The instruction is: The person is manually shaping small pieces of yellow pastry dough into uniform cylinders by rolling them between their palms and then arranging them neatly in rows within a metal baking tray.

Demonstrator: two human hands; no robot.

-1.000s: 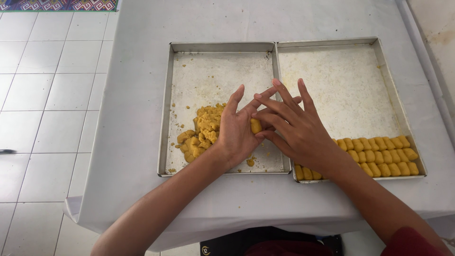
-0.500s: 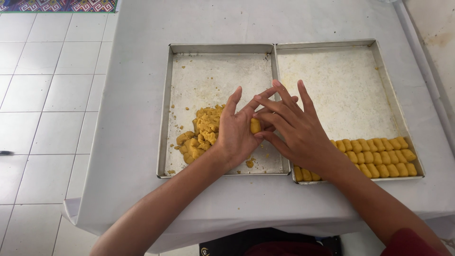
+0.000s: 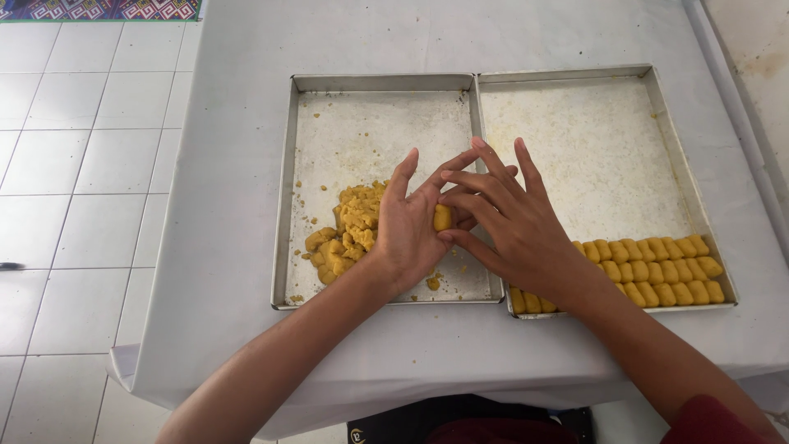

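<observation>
Dough piece (image 3: 442, 217): we press it between both palms, above the left tray's (image 3: 288, 189) right edge.
Left hand (image 3: 411, 222): fingers outstretched, flat against the piece.
Right hand (image 3: 505, 222): fingers spread, laid across it.
Dough heap (image 3: 349, 230): just left of the piece.
Shaped rows (image 3: 657, 271): right tray (image 3: 657, 90), near edge.

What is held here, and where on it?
A small yellow dough piece, pressed between the left hand and the right hand fingers; only its end shows.
</observation>
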